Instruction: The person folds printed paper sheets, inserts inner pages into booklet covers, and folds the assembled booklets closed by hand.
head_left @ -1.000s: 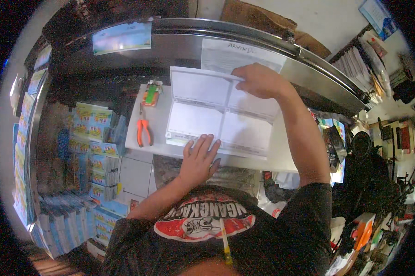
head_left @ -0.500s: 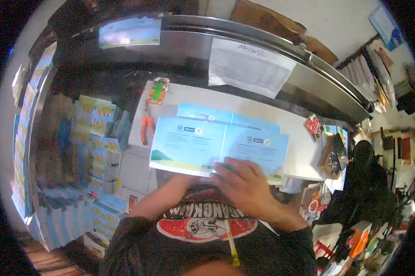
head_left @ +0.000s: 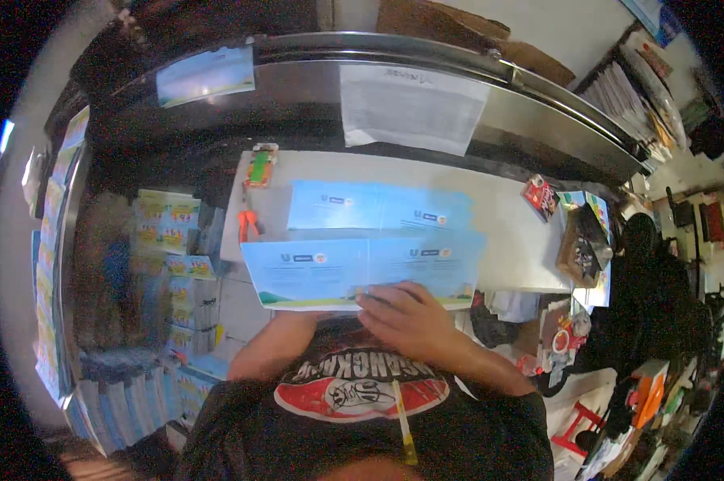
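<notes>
A wide, light-blue printed sheet (head_left: 306, 276), with a crease down its middle and a green strip along its near edge, lies across the near side of the white worktop. My right hand (head_left: 406, 317) has its fingers curled over the sheet's near edge, right of the crease. My left hand (head_left: 294, 327) reaches beneath the same edge on the left; its fingers are hidden under the sheet. Just beyond lie more blue sheets (head_left: 322, 210) of the same print, partly overlapped by the near one.
Orange-handled pliers (head_left: 248, 224) and a green-and-orange packet (head_left: 261, 166) lie at the worktop's (head_left: 514, 256) left. Toward its right are a red packet (head_left: 541, 197) and a box of small items (head_left: 580, 260). Stacked printed pieces (head_left: 125, 409) stand at left. White paper (head_left: 414, 108) hangs on the machine.
The near sheet has come toward me and its angle has changed, uncovering more of the sheets behind it. My right hand has stayed at its near edge. The whole view has shifted slightly.
</notes>
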Motion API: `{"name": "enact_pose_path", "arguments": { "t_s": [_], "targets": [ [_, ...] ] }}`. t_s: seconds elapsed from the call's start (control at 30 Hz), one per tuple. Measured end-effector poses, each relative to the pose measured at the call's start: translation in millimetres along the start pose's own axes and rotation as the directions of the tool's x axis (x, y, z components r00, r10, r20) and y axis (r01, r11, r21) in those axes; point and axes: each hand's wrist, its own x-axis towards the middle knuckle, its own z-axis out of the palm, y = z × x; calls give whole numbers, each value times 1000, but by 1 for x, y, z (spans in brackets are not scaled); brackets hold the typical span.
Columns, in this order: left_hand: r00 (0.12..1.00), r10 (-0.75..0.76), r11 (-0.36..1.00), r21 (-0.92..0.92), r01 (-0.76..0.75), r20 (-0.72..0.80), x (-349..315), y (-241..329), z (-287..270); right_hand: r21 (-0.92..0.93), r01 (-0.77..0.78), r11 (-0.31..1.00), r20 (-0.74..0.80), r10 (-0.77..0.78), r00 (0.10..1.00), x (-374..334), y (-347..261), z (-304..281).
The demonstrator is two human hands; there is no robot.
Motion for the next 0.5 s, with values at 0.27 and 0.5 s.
{"name": "enact_pose_path", "arguments": {
  "t_s": [0.27,0.5],
  "targets": [
    [999,-11,1000,-14,12,53,-10,20,7,-82,-191,978,-254,164,953,29,44,-66],
    [611,695,-32,865,-501,380,-47,47,13,238,-435,868,-16,452,892,99,123,-140]
  ]
}}
